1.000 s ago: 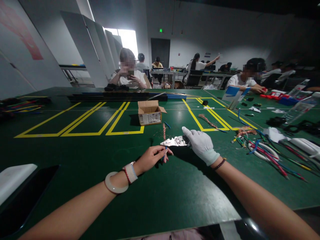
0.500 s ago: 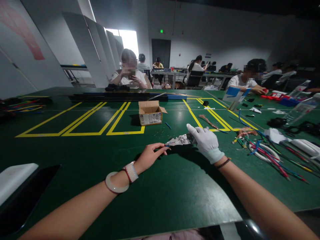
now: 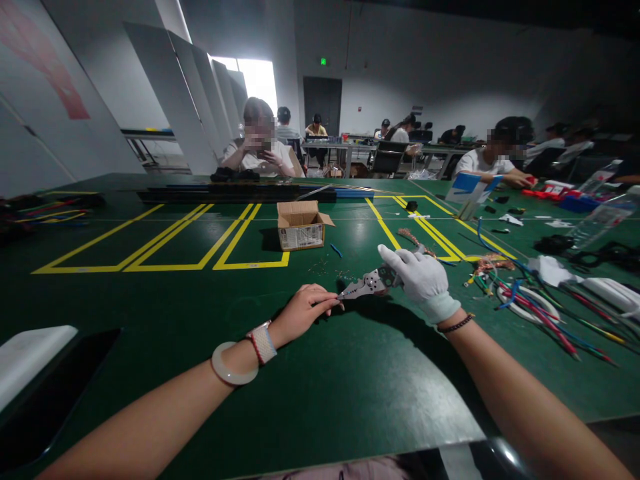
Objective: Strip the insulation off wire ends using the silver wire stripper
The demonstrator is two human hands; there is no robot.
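My right hand [image 3: 417, 277], in a white glove, grips the handles of a metal wire stripper [image 3: 364, 285] held just above the green table [image 3: 320, 387], its jaws pointing left. My bare left hand [image 3: 303, 312] rests on the table with fingers curled and pinched together right at the tool's tip; whatever it pinches is too small to see. A white bangle and a woven band sit on my left wrist. A short blue wire piece [image 3: 336, 251] lies beyond the tool.
An open cardboard box [image 3: 301, 225] stands on yellow floor-style tape lines. A tangle of coloured wires [image 3: 525, 297] lies to the right, a twisted copper strand [image 3: 415, 241] behind. A white pad [image 3: 30, 357] sits at the left edge. Other people sit at the far side.
The copper wire that stood at the stripper's jaws is gone from them. My right hand has drawn the stripper right and tilted it up; my left hand's pinch stays at its tip.
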